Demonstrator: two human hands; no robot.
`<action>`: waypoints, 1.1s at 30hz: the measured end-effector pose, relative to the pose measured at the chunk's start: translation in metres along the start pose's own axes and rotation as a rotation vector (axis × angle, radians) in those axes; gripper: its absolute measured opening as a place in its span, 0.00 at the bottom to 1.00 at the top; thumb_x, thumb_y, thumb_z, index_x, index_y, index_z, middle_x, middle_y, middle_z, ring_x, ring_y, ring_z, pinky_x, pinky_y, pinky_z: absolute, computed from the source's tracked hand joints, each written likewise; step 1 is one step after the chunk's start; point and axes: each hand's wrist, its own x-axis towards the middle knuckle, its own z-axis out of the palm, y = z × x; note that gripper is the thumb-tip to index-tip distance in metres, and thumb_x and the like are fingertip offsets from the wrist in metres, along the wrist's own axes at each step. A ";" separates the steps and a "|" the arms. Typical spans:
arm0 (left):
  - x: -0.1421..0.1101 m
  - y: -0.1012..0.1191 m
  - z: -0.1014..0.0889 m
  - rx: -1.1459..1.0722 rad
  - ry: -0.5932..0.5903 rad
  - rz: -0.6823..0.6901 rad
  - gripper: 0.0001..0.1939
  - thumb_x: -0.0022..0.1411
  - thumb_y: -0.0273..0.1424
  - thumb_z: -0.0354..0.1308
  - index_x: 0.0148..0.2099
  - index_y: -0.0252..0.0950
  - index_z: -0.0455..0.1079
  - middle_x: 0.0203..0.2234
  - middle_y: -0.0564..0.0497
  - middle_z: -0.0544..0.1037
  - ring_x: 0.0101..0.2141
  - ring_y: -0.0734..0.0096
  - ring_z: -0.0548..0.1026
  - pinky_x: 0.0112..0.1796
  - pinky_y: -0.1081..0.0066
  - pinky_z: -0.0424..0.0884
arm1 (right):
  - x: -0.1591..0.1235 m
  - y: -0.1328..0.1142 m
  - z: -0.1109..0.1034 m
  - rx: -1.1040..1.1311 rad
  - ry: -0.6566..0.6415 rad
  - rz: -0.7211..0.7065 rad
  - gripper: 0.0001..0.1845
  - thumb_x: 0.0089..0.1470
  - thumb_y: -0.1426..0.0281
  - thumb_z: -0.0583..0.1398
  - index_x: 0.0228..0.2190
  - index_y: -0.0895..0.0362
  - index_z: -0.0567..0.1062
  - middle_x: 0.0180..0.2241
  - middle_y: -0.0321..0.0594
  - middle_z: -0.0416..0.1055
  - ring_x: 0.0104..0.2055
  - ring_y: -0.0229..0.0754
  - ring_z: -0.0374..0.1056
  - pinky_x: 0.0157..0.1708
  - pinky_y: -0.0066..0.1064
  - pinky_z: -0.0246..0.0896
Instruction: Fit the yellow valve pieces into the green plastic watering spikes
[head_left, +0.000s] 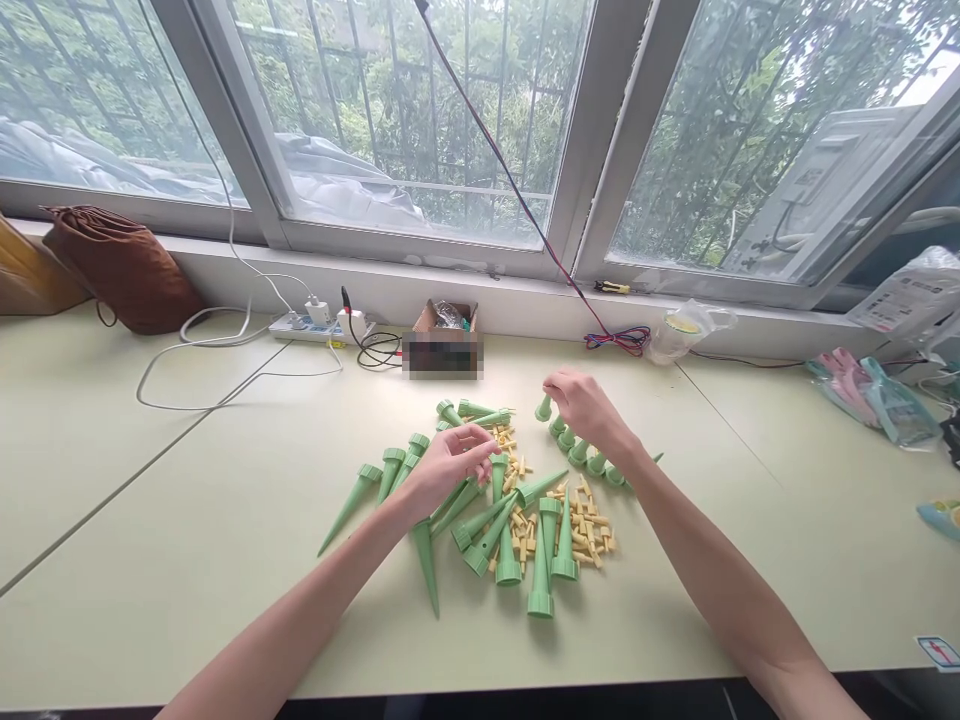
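My right hand (pixel 589 405) pinches a green plastic plant watering spike (pixel 543 408) by its upper end, at the far end of a row of similar green spikes (pixel 577 454). My wrist and forearm partly cover that row. Over the main pile hovers my left hand (pixel 454 465), its fingers loosely curled and apart, with nothing visible in them. Just below its fingertips is a green spike (pixel 498 478). More green spikes with ribbed caps (pixel 540 570) lie in different directions around and on a heap of small yellow plastic valve pieces (pixel 592 535).
A small cardboard box (pixel 442 350) stands near the sill. To its left lie a power strip (pixel 304 328) with cables and a brown bag (pixel 124 270). A coiled wire (pixel 619 340), a plastic-wrapped tape roll (pixel 679 330) and bagged pink and teal items (pixel 874 395) lie at right.
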 end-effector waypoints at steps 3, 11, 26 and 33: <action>0.000 0.000 0.000 0.021 -0.008 0.012 0.12 0.56 0.36 0.68 0.30 0.33 0.73 0.28 0.48 0.77 0.22 0.76 0.69 0.25 0.73 0.68 | 0.001 0.003 0.004 -0.033 -0.020 0.001 0.17 0.63 0.74 0.50 0.31 0.60 0.76 0.33 0.46 0.74 0.35 0.42 0.68 0.38 0.31 0.58; 0.000 -0.003 -0.002 0.020 -0.026 0.011 0.21 0.57 0.39 0.66 0.23 0.33 0.63 0.26 0.50 0.75 0.23 0.77 0.70 0.23 0.76 0.67 | 0.001 0.008 0.008 -0.077 -0.050 -0.005 0.17 0.63 0.76 0.50 0.29 0.60 0.76 0.30 0.44 0.75 0.33 0.43 0.68 0.37 0.32 0.59; 0.002 -0.004 -0.002 -0.001 -0.066 0.009 0.21 0.59 0.40 0.64 0.24 0.33 0.62 0.28 0.49 0.75 0.23 0.78 0.70 0.22 0.78 0.67 | 0.002 0.003 0.004 -0.135 -0.081 0.013 0.16 0.63 0.77 0.51 0.29 0.60 0.76 0.30 0.45 0.75 0.34 0.43 0.69 0.37 0.31 0.57; 0.001 -0.003 -0.002 0.014 -0.046 0.012 0.21 0.59 0.40 0.65 0.24 0.34 0.61 0.28 0.49 0.75 0.22 0.78 0.70 0.22 0.77 0.67 | -0.001 -0.004 0.000 -0.163 0.066 0.022 0.10 0.63 0.73 0.55 0.41 0.61 0.76 0.35 0.47 0.73 0.39 0.47 0.67 0.45 0.37 0.59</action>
